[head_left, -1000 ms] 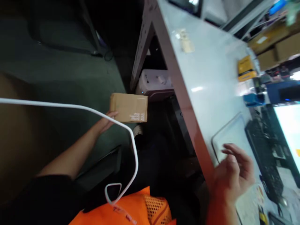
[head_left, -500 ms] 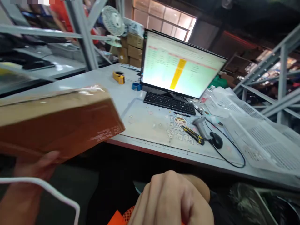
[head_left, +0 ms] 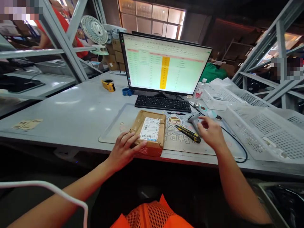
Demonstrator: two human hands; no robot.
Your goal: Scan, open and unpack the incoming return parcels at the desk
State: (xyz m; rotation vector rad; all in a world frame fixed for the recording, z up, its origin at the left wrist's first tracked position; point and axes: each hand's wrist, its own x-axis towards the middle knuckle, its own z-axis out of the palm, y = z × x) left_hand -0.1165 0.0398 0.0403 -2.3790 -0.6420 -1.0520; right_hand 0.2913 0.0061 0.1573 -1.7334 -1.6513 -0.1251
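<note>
I see the box (head_left: pixel 149 132) on the desk (head_left: pixel 78 110) before the keyboard (head_left: pixel 163 103), my left hand (head_left: pixel 124 148) resting loose-fingered on its near corner, my right hand (head_left: pixel 210 131) spread open reaching the scanner (head_left: pixel 193 120) beside it.

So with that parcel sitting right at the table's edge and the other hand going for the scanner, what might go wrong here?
The cardboard parcel lies at the near edge of the table, steadied only by the left hand; a nudge could tip it off. The right hand reaches for the scanner right beside a yellow utility knife, so it might knock it. The scanner's black cable loops nearby and could snag.
</note>
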